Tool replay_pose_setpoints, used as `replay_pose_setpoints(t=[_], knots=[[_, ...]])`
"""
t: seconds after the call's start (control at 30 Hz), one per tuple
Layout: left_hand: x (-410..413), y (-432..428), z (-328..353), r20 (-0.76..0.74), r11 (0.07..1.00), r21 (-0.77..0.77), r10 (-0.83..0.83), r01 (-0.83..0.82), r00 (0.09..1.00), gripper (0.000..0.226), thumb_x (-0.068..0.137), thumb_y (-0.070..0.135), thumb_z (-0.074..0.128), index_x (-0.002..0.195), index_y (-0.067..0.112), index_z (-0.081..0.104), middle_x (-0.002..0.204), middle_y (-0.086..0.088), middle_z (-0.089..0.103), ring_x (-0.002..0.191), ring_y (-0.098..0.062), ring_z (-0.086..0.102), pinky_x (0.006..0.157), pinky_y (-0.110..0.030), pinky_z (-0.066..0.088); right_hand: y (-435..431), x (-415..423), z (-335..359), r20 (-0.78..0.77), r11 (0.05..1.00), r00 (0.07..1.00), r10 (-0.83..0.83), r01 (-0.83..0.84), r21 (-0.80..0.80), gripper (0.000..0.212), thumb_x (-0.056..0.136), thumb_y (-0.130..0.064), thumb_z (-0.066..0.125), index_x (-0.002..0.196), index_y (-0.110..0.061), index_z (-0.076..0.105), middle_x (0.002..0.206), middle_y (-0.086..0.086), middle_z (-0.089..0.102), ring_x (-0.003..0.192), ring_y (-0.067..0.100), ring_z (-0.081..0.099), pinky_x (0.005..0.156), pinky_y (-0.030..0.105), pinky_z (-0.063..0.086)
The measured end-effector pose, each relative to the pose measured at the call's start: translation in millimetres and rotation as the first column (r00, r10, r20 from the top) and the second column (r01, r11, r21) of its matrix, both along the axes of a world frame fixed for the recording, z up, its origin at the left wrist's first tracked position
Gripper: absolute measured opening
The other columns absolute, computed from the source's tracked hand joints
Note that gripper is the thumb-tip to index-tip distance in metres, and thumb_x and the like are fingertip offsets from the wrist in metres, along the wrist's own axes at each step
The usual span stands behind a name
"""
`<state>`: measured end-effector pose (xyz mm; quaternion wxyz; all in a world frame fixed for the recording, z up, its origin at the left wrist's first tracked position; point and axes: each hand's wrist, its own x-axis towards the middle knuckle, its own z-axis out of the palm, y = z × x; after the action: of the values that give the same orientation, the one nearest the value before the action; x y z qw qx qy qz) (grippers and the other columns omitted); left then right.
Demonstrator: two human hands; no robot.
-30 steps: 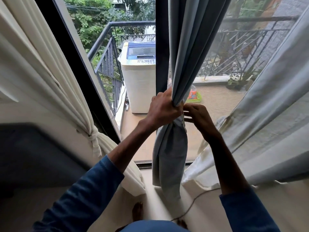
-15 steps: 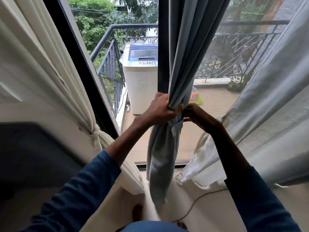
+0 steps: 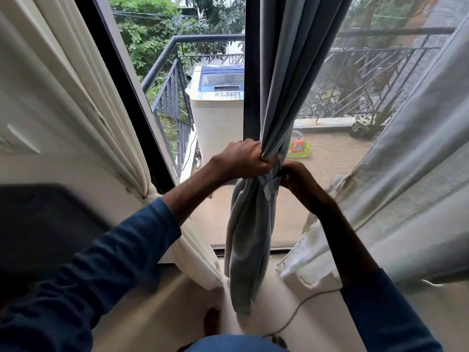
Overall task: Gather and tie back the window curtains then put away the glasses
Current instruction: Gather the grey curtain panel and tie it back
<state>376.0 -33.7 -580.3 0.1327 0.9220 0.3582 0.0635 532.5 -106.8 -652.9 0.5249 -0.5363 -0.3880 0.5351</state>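
A grey-blue curtain (image 3: 256, 224) hangs gathered in front of the dark window post (image 3: 251, 85). My left hand (image 3: 243, 158) grips the bunched cloth from the left. My right hand (image 3: 297, 176) pinches the matching tie-back strap (image 3: 270, 185) that wraps the bundle just below my left hand. A cream curtain (image 3: 76, 97) at the left is tied back with a knot (image 3: 149, 193). At the right another pale grey curtain (image 3: 406, 174) hangs loose with a cream lining. No glasses are in view.
Through the glass I see a balcony with a white washing machine (image 3: 218, 118), a black railing (image 3: 368, 80) and a small toy (image 3: 297, 148). A thin cord (image 3: 299, 308) lies on the pale floor. A dark surface (image 3: 38, 224) sits at the left.
The strap has been drawn round the grey-blue curtain and now shows across the bundle. Both hands stayed at the gather; the lower cloth swung slightly left.
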Motion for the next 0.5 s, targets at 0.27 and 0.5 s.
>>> replay_pose_setpoints(t=[0.27, 0.5], knots=[[9, 16, -11, 0.017, 0.998, 0.027, 0.052, -0.052, 0.999, 0.053, 0.094, 0.062, 0.032, 0.106, 0.018, 0.058, 0.094, -0.011, 0.067, 0.08, -0.032, 0.063, 0.07, -0.038, 0.051, -60, -54, -4, 0.403, 0.786, 0.714, -0.573, 0.339, 0.517, 0.008, 0.092, -0.015, 0.069, 0.086, -0.015, 0.073, 0.074, -0.006, 0.074, 0.068, 0.008, 0.071, 0.063, 0.029, 0.057], [35, 6, -17, 0.103, 0.983, 0.045, 0.173, -0.178, 0.98, 0.041, 0.095, 0.05, 0.044, 0.102, 0.012, 0.06, 0.093, -0.013, 0.066, 0.074, -0.031, 0.05, 0.067, -0.033, 0.034, -36, -84, -47, 0.439, 0.991, 0.89, -0.128, 0.136, 0.012, 0.069, 0.079, -0.064, 0.066, 0.065, -0.003, 0.037, 0.059, 0.001, 0.031, 0.057, 0.015, 0.034, 0.06, 0.034, 0.031]])
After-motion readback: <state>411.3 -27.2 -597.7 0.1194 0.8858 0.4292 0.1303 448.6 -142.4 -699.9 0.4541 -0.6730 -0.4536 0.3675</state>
